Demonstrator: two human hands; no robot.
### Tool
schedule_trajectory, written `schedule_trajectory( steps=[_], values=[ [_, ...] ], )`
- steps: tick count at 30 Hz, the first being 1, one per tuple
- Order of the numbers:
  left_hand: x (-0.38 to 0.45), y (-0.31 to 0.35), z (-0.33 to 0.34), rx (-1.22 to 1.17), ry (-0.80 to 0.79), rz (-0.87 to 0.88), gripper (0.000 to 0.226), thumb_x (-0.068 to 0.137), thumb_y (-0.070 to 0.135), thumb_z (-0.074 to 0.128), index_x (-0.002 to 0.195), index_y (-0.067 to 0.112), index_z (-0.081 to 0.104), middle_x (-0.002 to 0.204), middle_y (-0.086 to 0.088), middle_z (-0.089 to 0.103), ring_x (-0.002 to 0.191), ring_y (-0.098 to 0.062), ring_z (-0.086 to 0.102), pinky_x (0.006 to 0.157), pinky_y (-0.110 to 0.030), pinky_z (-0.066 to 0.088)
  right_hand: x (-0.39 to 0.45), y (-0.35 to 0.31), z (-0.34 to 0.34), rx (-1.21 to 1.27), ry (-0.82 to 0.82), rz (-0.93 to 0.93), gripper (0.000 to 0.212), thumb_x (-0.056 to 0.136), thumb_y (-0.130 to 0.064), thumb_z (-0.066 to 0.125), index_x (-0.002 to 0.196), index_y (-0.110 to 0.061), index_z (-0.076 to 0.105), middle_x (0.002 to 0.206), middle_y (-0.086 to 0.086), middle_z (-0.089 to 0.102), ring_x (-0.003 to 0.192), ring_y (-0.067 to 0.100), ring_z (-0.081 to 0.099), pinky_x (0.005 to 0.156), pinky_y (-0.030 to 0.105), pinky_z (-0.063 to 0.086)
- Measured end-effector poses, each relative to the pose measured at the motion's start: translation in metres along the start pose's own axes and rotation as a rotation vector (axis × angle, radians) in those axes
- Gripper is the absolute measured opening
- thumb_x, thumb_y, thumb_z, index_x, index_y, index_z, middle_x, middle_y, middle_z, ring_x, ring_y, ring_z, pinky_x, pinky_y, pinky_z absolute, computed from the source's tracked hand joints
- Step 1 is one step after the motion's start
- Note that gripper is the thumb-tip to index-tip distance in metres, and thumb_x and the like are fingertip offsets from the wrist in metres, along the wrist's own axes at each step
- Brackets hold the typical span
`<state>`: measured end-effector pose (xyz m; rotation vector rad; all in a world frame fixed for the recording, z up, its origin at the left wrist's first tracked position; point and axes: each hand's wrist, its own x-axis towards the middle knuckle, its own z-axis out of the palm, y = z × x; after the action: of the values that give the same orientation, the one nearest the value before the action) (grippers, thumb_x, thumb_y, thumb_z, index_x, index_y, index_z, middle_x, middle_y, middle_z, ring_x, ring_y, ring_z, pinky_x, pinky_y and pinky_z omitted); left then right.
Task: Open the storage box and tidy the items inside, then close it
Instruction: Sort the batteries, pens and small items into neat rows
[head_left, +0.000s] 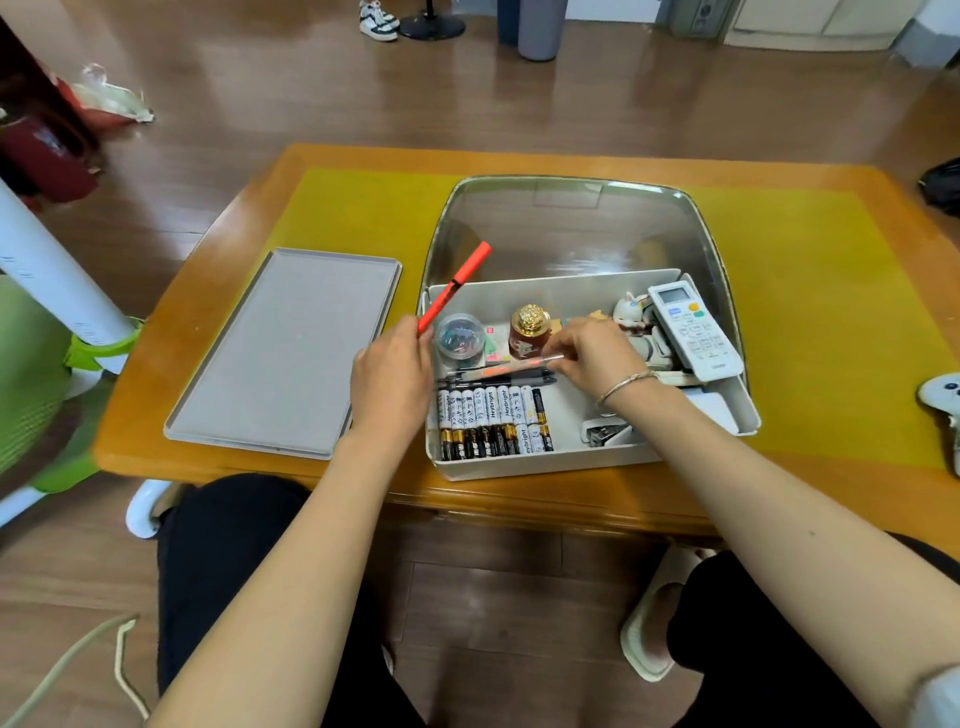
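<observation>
Our left hand (390, 375) has its fingers curled round the lower end of a red pen (453, 287), which slants up and away over the box's left edge. Our right hand (597, 349) pinches the end of another pen (511, 367), lying across the row of pens (498, 378) just behind the batteries (491, 422). We judge the tidying is mid-way: the storage box (545, 464) sits open on the worktop (831, 322), its clear lid (566, 228) tipped back. Next the red pen likely joins the row, laid parallel. The grey tray (283, 353) lies to the left.
</observation>
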<state>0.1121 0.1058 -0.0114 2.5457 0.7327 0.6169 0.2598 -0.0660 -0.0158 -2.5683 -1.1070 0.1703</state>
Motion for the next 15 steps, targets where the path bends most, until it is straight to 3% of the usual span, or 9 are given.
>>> schedule_trajectory(
  steps=[5,7,12,15],
  values=[
    [-0.004,-0.001,-0.001,-0.024,-0.015,-0.061,0.027,0.101,0.037,0.039,0.084,0.016,0.04,0.066,0.008,0.044,0.055,-0.015,0.04,0.055,-0.032,0.024,0.008,-0.005,0.014,-0.051,0.003,0.033,0.019,0.087,-0.016,0.064,0.104,-0.012,0.071,0.105,0.011,0.067,0.101,0.028,0.059,0.087,0.034,0.046],
    [-0.005,0.0,0.0,-0.053,-0.01,-0.082,0.028,0.102,0.038,0.032,0.085,0.017,0.04,0.065,0.009,0.043,0.057,-0.017,0.043,0.054,-0.032,0.025,0.01,-0.006,0.02,-0.097,-0.014,0.055,0.02,0.089,-0.016,0.061,0.106,-0.011,0.069,0.106,0.012,0.067,0.102,0.03,0.059,0.085,0.036,0.046],
    [-0.003,-0.002,0.005,0.009,-0.03,-0.067,0.016,0.102,0.024,0.035,0.093,0.015,0.045,0.087,-0.002,0.052,0.076,-0.019,0.047,0.064,-0.032,0.035,0.01,-0.008,0.026,-0.069,-0.013,0.064,0.021,0.089,-0.012,0.059,0.108,-0.013,0.069,0.1,0.014,0.07,0.097,0.031,0.061,0.086,0.04,0.05],
    [-0.004,-0.004,0.007,0.066,-0.042,-0.042,0.019,0.101,0.023,0.038,0.105,0.011,0.053,0.102,-0.007,0.057,0.091,-0.022,0.049,0.075,-0.035,0.039,0.009,-0.007,0.029,-0.047,-0.038,0.053,0.023,0.089,-0.007,0.056,0.106,-0.013,0.071,0.1,0.013,0.071,0.096,0.031,0.063,0.087,0.041,0.051]
  ],
)
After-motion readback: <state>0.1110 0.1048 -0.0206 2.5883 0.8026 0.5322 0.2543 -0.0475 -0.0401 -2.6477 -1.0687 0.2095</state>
